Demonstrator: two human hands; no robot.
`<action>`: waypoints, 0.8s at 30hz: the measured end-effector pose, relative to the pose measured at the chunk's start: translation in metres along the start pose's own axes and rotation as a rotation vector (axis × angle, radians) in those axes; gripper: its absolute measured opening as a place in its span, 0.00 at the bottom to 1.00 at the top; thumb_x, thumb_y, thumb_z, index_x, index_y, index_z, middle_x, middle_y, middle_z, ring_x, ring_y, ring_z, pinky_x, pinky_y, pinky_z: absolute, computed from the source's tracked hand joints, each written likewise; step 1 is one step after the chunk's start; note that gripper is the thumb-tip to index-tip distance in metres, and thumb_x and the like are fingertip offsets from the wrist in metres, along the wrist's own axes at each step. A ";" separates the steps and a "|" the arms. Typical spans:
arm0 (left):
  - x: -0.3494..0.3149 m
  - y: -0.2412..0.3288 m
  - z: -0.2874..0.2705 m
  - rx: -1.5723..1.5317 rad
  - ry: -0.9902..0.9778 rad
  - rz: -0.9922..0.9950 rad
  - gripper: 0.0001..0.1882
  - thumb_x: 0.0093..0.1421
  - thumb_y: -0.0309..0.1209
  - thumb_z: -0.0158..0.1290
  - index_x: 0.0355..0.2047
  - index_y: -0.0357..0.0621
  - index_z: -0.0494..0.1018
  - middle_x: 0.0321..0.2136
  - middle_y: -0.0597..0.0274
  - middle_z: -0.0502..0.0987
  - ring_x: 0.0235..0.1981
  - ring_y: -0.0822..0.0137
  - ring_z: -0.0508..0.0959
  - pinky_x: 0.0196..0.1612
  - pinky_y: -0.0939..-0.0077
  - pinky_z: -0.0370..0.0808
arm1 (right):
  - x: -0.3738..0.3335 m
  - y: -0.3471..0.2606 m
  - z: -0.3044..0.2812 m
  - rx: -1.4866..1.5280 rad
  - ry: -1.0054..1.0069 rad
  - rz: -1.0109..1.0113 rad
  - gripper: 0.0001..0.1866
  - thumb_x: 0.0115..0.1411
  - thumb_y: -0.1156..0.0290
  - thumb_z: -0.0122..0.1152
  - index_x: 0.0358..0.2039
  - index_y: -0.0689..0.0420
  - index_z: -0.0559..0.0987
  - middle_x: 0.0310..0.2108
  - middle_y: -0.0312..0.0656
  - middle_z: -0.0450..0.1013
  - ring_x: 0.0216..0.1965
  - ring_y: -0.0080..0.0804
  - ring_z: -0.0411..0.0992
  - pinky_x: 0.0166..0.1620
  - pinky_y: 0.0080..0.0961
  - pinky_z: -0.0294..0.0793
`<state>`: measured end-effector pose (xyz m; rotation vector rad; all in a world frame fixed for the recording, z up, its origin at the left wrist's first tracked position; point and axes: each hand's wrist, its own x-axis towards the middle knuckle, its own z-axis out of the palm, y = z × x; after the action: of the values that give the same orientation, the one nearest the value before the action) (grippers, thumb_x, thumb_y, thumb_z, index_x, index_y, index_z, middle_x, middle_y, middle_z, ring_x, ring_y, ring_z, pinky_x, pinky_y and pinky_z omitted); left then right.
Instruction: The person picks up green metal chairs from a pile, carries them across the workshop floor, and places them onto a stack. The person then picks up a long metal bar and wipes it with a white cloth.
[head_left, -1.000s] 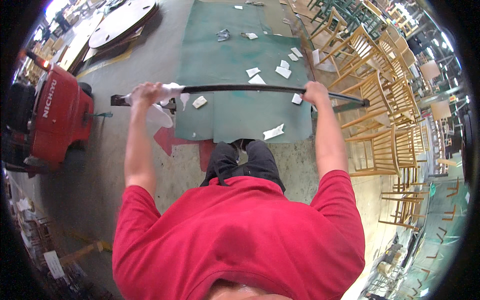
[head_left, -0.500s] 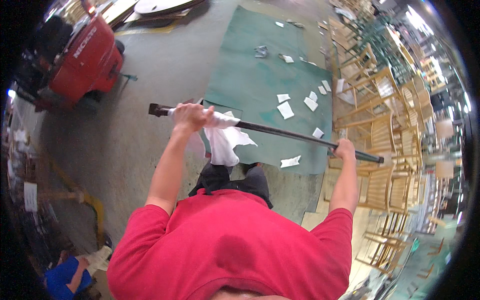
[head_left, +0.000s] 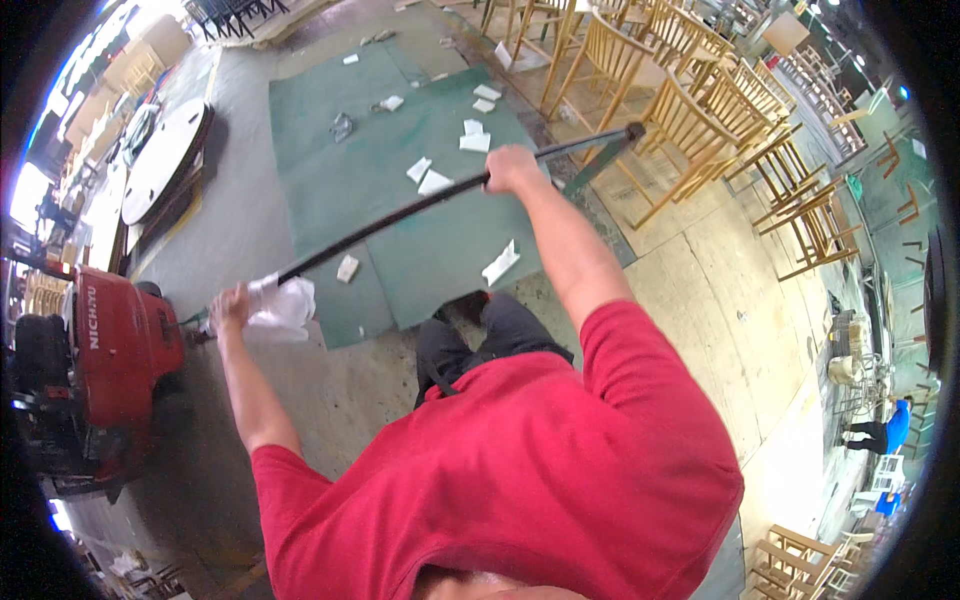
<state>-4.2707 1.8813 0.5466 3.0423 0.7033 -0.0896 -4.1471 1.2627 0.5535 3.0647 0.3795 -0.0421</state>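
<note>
In front of me a long dark metal bar [head_left: 380,229] slants up from lower left to upper right, held off the floor. My left hand [head_left: 230,307] is closed round its lower left end, beside a white cloth [head_left: 288,306] that hangs wrapped about the bar there. My right hand [head_left: 513,169] grips the bar farther along, past its middle. A dark knob-like piece caps the far right end, close to the wooden chairs [head_left: 690,115]. Below the bar lies a green sheet [head_left: 330,180] with several white scraps [head_left: 433,182] scattered on it.
A red forklift-like vehicle [head_left: 125,335] stands at the left, close to the bar's left end. Behind it are large round white boards [head_left: 165,160]. Wooden chairs crowd the right. A person in blue [head_left: 897,428] stands far off at the right.
My body has turned to the right. The bar has swung so its right end is higher in view and its left end lower. Both hands still hold it.
</note>
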 end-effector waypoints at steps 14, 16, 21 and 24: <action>-0.140 0.014 -0.002 -0.153 0.066 0.065 0.32 0.64 0.58 0.41 0.34 0.46 0.85 0.32 0.50 0.84 0.38 0.50 0.83 0.51 0.58 0.71 | -0.010 0.024 -0.046 -0.238 -0.271 -0.040 0.15 0.45 0.57 0.72 0.32 0.49 0.87 0.37 0.45 0.83 0.42 0.43 0.81 0.47 0.39 0.81; -0.143 0.009 -0.008 -0.171 0.088 0.063 0.32 0.63 0.58 0.42 0.33 0.45 0.85 0.32 0.49 0.84 0.37 0.49 0.83 0.51 0.57 0.71 | -0.012 0.017 -0.056 -0.215 -0.288 -0.027 0.14 0.44 0.58 0.72 0.32 0.49 0.87 0.37 0.44 0.83 0.42 0.43 0.81 0.47 0.39 0.81; -0.154 -0.014 -0.031 -0.138 0.040 0.022 0.31 0.63 0.57 0.43 0.33 0.44 0.85 0.32 0.49 0.84 0.38 0.48 0.83 0.50 0.57 0.72 | -0.021 0.001 -0.045 -0.184 -0.234 -0.042 0.13 0.43 0.60 0.71 0.32 0.48 0.87 0.37 0.44 0.83 0.42 0.43 0.81 0.47 0.38 0.81; -0.218 0.056 -0.023 -0.151 -0.025 0.036 0.29 0.65 0.55 0.41 0.36 0.47 0.84 0.35 0.48 0.84 0.42 0.47 0.82 0.51 0.55 0.72 | -0.075 0.075 -0.040 -0.218 -0.205 -0.058 0.14 0.43 0.61 0.71 0.32 0.49 0.87 0.38 0.45 0.82 0.43 0.42 0.81 0.48 0.38 0.81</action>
<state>-4.4403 1.7366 0.5828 2.9034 0.6227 -0.0713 -4.2005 1.1738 0.5993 2.8005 0.4279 -0.2945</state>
